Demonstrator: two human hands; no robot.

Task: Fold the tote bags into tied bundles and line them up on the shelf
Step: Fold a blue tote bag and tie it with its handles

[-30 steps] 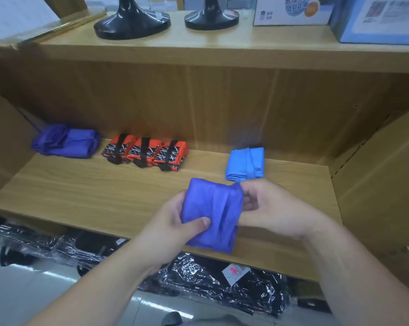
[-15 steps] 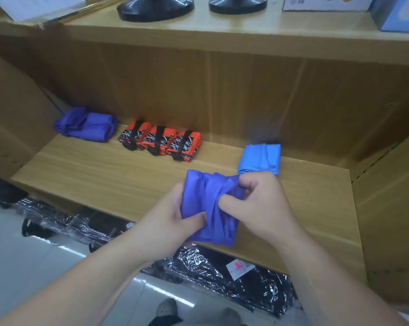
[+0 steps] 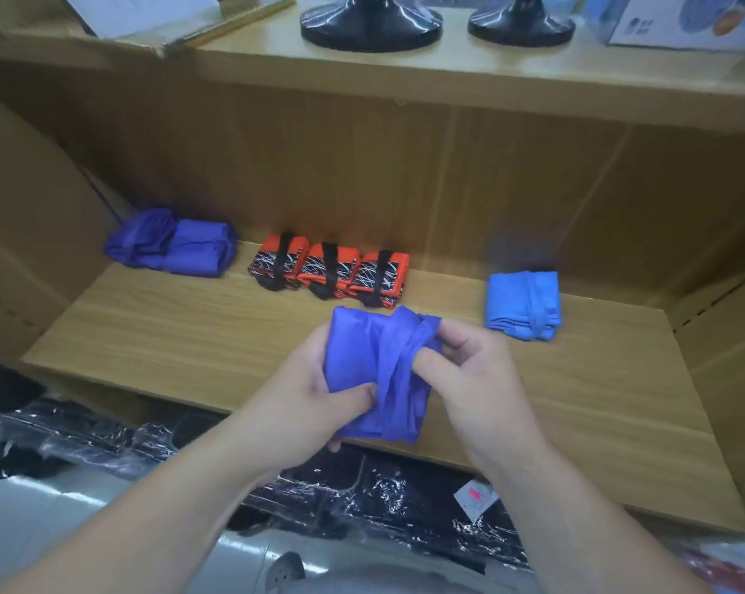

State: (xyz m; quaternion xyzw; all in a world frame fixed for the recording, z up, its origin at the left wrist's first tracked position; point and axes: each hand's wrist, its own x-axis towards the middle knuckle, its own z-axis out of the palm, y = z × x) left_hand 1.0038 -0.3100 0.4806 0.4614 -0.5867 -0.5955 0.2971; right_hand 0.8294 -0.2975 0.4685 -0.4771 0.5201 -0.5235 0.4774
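In the centre of the frame, a little below the middle, both hands hold a purple tote bag [image 3: 364,362] that is folded into a thick packet. The left hand [image 3: 308,407] grips the left side of the packet, with the thumb pressed on its front face and the other fingers behind it. The right hand [image 3: 475,381] has its fingers curled around a gathered strip of the same fabric (it looks like the bag's strap) at the upper right corner of the packet. The packet is held over the front part of the wooden shelf [image 3: 182,336]; I cannot tell if its lower edge touches the board.

At the back of the shelf other bundles lie in a row. In the middle left of the frame is a second purple bundle [image 3: 178,248], looser in shape. Just to the right of it three orange patterned bundles [image 3: 332,270] lie side by side and touch each other, each one with a black band around it. Well apart, in the middle right, a light blue bundle [image 3: 522,304] lies alone.

On the upper board, at the top of the frame, stand two black round bases [image 3: 370,23]. Under the shelf, in the lower part of the frame, lie black goods in clear plastic wrap [image 3: 383,495].
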